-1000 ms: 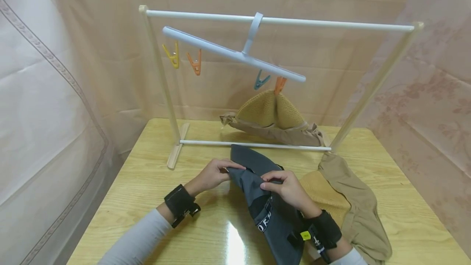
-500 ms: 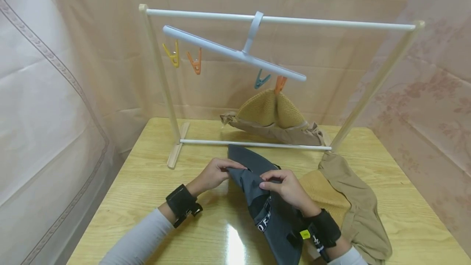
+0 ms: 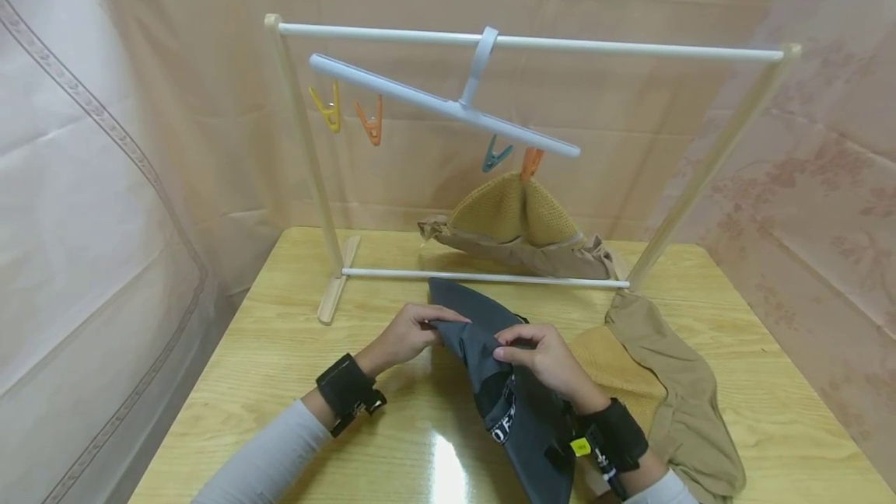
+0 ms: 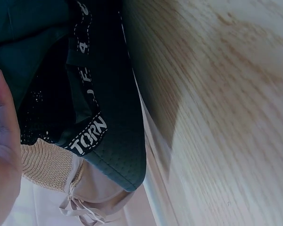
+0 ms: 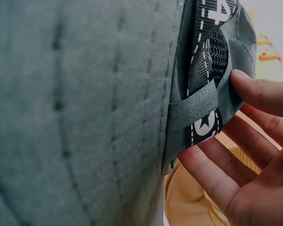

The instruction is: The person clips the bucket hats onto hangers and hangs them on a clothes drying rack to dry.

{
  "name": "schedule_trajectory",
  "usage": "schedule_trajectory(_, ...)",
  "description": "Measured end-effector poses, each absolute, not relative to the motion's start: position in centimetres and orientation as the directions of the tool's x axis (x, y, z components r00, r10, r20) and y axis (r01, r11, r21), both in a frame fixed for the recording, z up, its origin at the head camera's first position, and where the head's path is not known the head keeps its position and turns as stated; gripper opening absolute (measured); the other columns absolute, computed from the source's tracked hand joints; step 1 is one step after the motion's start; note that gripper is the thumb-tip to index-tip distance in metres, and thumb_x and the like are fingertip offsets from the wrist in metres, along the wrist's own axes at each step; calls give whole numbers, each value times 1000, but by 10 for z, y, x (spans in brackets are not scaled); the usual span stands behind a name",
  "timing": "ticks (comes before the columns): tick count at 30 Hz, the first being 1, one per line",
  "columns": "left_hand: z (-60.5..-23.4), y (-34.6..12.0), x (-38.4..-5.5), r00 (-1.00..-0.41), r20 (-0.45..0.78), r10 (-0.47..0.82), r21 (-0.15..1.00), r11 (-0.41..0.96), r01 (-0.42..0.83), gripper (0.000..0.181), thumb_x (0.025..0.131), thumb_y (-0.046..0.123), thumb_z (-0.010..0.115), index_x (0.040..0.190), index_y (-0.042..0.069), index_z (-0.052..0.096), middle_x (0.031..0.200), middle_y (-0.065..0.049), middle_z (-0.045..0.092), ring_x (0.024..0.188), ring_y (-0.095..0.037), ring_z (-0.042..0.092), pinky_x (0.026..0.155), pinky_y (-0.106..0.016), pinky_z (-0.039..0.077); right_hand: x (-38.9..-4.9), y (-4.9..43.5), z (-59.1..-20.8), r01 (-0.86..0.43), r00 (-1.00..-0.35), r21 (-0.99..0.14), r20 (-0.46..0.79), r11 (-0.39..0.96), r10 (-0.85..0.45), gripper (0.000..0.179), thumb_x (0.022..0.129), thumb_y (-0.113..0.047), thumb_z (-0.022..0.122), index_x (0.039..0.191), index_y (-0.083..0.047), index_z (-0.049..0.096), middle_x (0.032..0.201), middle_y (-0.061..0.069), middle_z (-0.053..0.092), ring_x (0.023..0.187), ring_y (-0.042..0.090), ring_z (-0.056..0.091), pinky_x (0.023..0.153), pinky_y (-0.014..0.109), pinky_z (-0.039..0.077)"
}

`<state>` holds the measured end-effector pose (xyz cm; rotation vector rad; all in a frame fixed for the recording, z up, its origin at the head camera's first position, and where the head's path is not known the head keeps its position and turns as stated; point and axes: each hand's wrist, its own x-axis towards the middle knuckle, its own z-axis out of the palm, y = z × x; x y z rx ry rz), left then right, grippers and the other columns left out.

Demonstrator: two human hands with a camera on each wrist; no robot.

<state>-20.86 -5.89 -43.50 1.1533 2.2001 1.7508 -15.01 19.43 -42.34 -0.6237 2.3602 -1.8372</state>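
A dark grey bucket hat [image 3: 535, 434] is held tilted over the front of the table, its black lettered band showing. My left hand [image 3: 409, 337] pinches the crown fabric from the left, and my right hand [image 3: 549, 360] grips it from the right. Seen from the left wrist, one finger of the left hand [image 4: 7, 165] lies along the hat [image 4: 120, 146], with dark mesh beside the lettered band. In the right wrist view the wide stitched brim [image 5: 99, 103] fills the left side, while the thumb and fingers of the right hand [image 5: 259, 179] hold the crown by the band.
A white rack bar [image 3: 616, 46] carries a pale blue hanger [image 3: 420, 99] hanging aslant, with yellow, orange and blue clips. An orange clip [image 3: 532, 164] holds a tan knit hat [image 3: 490, 212]. Another tan hat [image 3: 693, 403] lies on the table [image 3: 280, 411] at right.
The far edge of the grey hat's brim has shifted slightly left. Both hands keep nearly the same hold on the crown.
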Motion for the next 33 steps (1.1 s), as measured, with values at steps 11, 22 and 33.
schedule_trajectory(11, -435, -58, -207, -711, 392, 584, 869, 19, 495, 33, 78, -17, 51, 102, -8, 72, 100, -23, 71, 90, -6, 63, 77, -22, 53, -148, 193, -422, -256, -910, -953, 182, 161, -374, 22, 86, -1, 70, 101, 14, 67, 90, -18, 69, 85, 5, 64, 77, 22, 53)
schedule_trajectory(22, -432, -56, -205, -739, 388, 550, 871, 43, 489, 33, 78, -16, 53, 103, -5, 72, 98, -22, 70, 79, -7, 58, 63, -21, 49, -149, 194, -420, -255, -903, -958, 187, 130, -387, 23, 86, -1, 69, 102, 16, 66, 91, -16, 70, 85, 6, 64, 79, 23, 53)
schedule_trajectory(33, -420, -55, -204, -731, 405, 549, 854, 58, 517, 35, 79, -14, 52, 102, -1, 74, 84, -15, 67, 67, -6, 52, 55, -19, 44, -148, 192, -415, -246, -914, -952, 165, 181, -371, 21, 87, -2, 68, 102, 13, 68, 89, -15, 68, 83, 5, 62, 75, 22, 53)
